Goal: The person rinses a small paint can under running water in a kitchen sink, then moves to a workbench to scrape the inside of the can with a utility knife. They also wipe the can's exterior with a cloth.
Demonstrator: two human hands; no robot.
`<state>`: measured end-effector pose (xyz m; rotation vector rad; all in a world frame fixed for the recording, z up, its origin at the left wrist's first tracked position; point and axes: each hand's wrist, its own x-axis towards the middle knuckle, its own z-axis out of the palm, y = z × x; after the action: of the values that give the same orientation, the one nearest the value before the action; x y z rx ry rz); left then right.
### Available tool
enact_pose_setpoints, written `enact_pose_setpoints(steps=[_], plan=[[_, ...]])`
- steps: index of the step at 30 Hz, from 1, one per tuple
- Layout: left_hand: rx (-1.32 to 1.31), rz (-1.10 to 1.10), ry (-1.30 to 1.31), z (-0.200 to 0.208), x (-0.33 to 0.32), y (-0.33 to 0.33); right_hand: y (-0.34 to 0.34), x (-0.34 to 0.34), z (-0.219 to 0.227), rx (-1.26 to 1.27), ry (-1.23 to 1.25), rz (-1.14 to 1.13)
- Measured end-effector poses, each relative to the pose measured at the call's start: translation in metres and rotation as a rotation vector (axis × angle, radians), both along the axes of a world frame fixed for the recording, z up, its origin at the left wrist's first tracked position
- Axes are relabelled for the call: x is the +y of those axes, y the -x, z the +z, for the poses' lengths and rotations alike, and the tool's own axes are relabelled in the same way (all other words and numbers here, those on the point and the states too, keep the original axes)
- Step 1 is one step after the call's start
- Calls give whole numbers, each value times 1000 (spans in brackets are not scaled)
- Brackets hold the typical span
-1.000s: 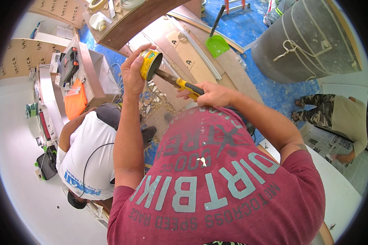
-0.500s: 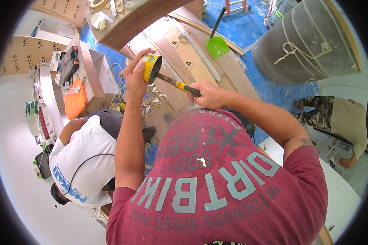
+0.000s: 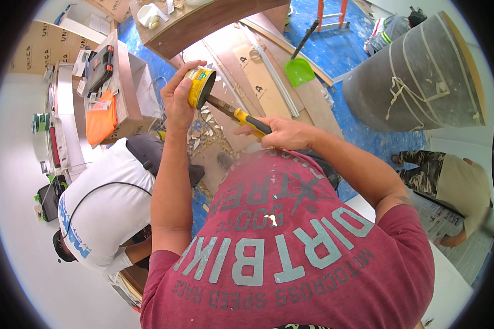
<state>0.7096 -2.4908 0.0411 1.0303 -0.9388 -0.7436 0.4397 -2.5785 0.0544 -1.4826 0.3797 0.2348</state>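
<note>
My left hand (image 3: 177,104) is wrapped round a small yellow can (image 3: 195,86), raised in front of my chest and tipped so its dark open mouth faces right. A flat-bladed tool (image 3: 249,120) with a yellow-and-black handle, much like a chisel, is gripped in my right hand (image 3: 288,133). Its stained metal blade runs left to the can's mouth, and the tip is hidden inside. I cannot make out what the can holds.
At left, a co-worker in a white shirt (image 3: 110,197) bends beside a box unit (image 3: 129,112) with an orange cloth (image 3: 101,119). A curved wooden counter (image 3: 214,27), green dustpan (image 3: 299,72) and roped dark cylinder (image 3: 411,77) stand ahead. Another person (image 3: 461,181) crouches at right.
Both hands keep their grip on the can and the tool, with the blade still in the can's mouth. The view has shifted slightly. The white-shirted co-worker's arm now reaches lower.
</note>
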Motion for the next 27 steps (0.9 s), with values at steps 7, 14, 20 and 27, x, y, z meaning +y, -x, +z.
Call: enact_pose_setpoints(steps=[7, 14, 20, 27], plan=[[-22, 6, 0, 0, 2, -8, -4, -3, 0, 30, -89, 31], [-41, -20, -4, -2, -5, -8, -8, -7, -15, -21, -160, 53], [-52, -34, -5, -3, -8, -4, -5, -12, -19, -16, -321, 32], [-64, -3, -16, -7, -11, 0, -7, -19, -15, 122, -263, 50]])
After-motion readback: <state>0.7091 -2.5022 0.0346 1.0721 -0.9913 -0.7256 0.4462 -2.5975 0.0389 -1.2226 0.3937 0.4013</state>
